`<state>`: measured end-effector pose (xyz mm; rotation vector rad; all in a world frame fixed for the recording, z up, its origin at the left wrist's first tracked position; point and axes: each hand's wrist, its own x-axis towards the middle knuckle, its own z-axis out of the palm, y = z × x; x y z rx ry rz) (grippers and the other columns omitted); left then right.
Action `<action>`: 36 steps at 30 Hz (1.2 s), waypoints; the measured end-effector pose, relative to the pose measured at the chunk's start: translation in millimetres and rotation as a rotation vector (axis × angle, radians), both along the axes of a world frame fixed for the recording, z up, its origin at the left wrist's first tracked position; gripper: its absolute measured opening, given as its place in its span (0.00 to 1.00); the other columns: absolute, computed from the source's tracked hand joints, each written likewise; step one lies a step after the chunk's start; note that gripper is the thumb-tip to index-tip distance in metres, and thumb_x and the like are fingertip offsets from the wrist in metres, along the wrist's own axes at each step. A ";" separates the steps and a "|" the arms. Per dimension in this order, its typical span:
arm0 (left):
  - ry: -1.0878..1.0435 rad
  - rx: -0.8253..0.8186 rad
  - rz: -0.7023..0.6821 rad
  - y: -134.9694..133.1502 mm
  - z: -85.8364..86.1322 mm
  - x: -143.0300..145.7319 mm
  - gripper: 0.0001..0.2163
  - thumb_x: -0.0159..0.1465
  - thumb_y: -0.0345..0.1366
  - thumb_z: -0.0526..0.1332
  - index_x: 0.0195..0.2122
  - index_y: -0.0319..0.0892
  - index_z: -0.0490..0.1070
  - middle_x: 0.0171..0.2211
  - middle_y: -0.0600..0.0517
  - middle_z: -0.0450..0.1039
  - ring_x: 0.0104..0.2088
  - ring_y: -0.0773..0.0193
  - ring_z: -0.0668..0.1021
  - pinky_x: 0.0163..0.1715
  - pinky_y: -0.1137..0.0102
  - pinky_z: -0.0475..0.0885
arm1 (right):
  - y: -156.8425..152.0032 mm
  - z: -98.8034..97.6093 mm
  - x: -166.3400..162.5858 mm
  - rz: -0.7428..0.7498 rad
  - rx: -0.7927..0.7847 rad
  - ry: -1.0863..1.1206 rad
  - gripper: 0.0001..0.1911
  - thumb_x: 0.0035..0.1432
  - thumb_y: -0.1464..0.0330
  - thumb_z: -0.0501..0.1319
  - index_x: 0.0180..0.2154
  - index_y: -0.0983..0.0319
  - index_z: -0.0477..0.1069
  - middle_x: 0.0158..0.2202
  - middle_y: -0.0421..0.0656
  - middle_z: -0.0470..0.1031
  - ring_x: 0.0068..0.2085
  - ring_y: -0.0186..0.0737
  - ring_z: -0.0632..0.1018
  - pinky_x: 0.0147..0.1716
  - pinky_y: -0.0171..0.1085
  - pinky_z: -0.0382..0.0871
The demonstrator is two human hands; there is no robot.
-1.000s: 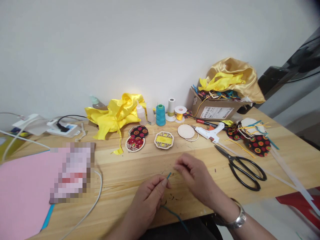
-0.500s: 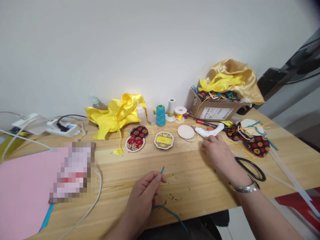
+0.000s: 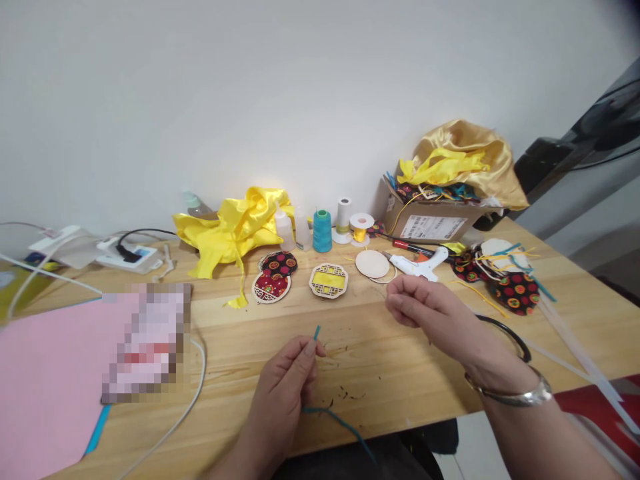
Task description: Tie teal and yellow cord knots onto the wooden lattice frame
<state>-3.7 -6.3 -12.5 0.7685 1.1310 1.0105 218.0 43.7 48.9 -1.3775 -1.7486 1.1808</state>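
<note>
My left hand (image 3: 290,380) is closed around a teal cord (image 3: 345,425). One short end pokes up past the thumb, and the longer tail hangs below over the table's front edge. My right hand (image 3: 425,310), with a silver bangle on its wrist, has its fingers pinched together above the table. Whatever it may hold is too small to make out. Just behind that hand lies a white glue gun (image 3: 419,265), partly covered by it. Round wooden discs (image 3: 373,264) lie to its left, beside a wooden lattice piece with a yellow centre (image 3: 329,281).
Yellow satin cloth (image 3: 235,227), a teal thread cone (image 3: 323,231) and spools (image 3: 361,227) line the wall. A cardboard box (image 3: 435,217) of fabric stands back right. Black-handled scissors (image 3: 510,333) lie beneath the right forearm. Pink sheets (image 3: 45,380) and a white cable (image 3: 197,380) are left.
My right hand has come away from beside the glue gun, moving left and nearer with its fingers drawn together. The left hand has shifted slightly left, keeping the cord.
</note>
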 end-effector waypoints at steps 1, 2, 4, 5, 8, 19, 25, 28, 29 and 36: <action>-0.005 0.008 0.017 0.4 1.3 -0.4 0.11 0.59 0.43 0.58 0.29 0.40 0.69 0.17 0.61 0.52 0.17 0.74 0.54 0.16 0.76 0.50 | -2.2 1.4 -4.8 0.016 -0.014 0.002 0.10 0.59 0.67 0.50 0.27 0.62 0.60 0.21 0.35 0.60 0.23 0.29 0.61 0.21 0.30 0.54; -0.004 0.023 0.031 0.7 2.8 -0.8 0.11 0.59 0.43 0.58 0.28 0.40 0.69 0.17 0.60 0.53 0.18 0.74 0.55 0.17 0.76 0.50 | -4.3 1.7 -9.8 0.037 -0.013 -0.019 0.09 0.59 0.67 0.51 0.27 0.62 0.61 0.21 0.35 0.60 0.23 0.29 0.61 0.22 0.30 0.54; 0.023 0.074 0.051 1.1 6.2 -1.5 0.11 0.60 0.42 0.58 0.27 0.40 0.69 0.17 0.60 0.55 0.18 0.74 0.55 0.17 0.76 0.51 | -8.6 1.0 -20.8 0.107 0.020 -0.091 0.09 0.59 0.68 0.52 0.26 0.62 0.63 0.22 0.36 0.63 0.25 0.29 0.63 0.24 0.30 0.56; 0.041 0.102 0.054 1.2 8.0 -1.6 0.10 0.60 0.42 0.57 0.28 0.40 0.69 0.17 0.59 0.56 0.18 0.74 0.55 0.18 0.76 0.51 | -10.9 0.5 -26.6 0.146 0.046 -0.127 0.09 0.59 0.69 0.52 0.26 0.62 0.64 0.23 0.36 0.65 0.25 0.29 0.64 0.25 0.30 0.57; 0.070 0.175 0.029 0.8 13.0 0.0 0.09 0.61 0.41 0.56 0.29 0.41 0.69 0.16 0.60 0.56 0.17 0.73 0.54 0.19 0.74 0.52 | -19.0 0.8 -43.5 0.248 0.128 -0.186 0.09 0.58 0.72 0.52 0.26 0.62 0.66 0.24 0.36 0.69 0.27 0.30 0.67 0.27 0.30 0.58; 0.152 0.140 -0.036 5.8 15.3 2.3 0.11 0.61 0.42 0.55 0.27 0.41 0.67 0.16 0.60 0.55 0.18 0.72 0.57 0.17 0.76 0.52 | -17.4 -4.8 -36.6 0.226 0.147 -0.164 0.09 0.56 0.73 0.56 0.29 0.60 0.74 0.27 0.37 0.75 0.29 0.31 0.72 0.30 0.30 0.62; 0.140 0.074 0.040 8.6 13.5 1.0 0.12 0.59 0.44 0.57 0.27 0.41 0.67 0.15 0.61 0.52 0.17 0.73 0.55 0.16 0.77 0.51 | -16.7 -10.1 -13.4 0.220 0.145 -0.289 0.09 0.56 0.73 0.56 0.28 0.60 0.73 0.29 0.38 0.75 0.32 0.34 0.73 0.32 0.32 0.63; 0.149 0.059 0.070 9.1 12.6 2.5 0.12 0.58 0.44 0.58 0.27 0.41 0.67 0.15 0.61 0.53 0.17 0.73 0.56 0.16 0.78 0.51 | -18.2 -9.9 -7.2 0.172 0.146 -0.321 0.09 0.57 0.72 0.55 0.28 0.60 0.72 0.29 0.38 0.74 0.31 0.33 0.72 0.31 0.32 0.63; 0.151 0.059 0.073 9.5 12.5 2.7 0.12 0.58 0.44 0.58 0.26 0.41 0.67 0.15 0.61 0.54 0.17 0.73 0.56 0.16 0.78 0.51 | -18.4 -9.3 -5.9 0.164 0.156 -0.320 0.09 0.57 0.71 0.55 0.28 0.60 0.71 0.28 0.38 0.74 0.31 0.33 0.72 0.31 0.32 0.63; 0.215 0.150 0.197 12.8 20.7 -6.9 0.09 0.59 0.42 0.58 0.29 0.42 0.69 0.13 0.60 0.60 0.16 0.72 0.55 0.16 0.75 0.53 | -18.3 -8.4 -2.7 0.044 0.372 -0.580 0.09 0.58 0.73 0.53 0.29 0.61 0.70 0.28 0.40 0.70 0.30 0.35 0.70 0.29 0.34 0.60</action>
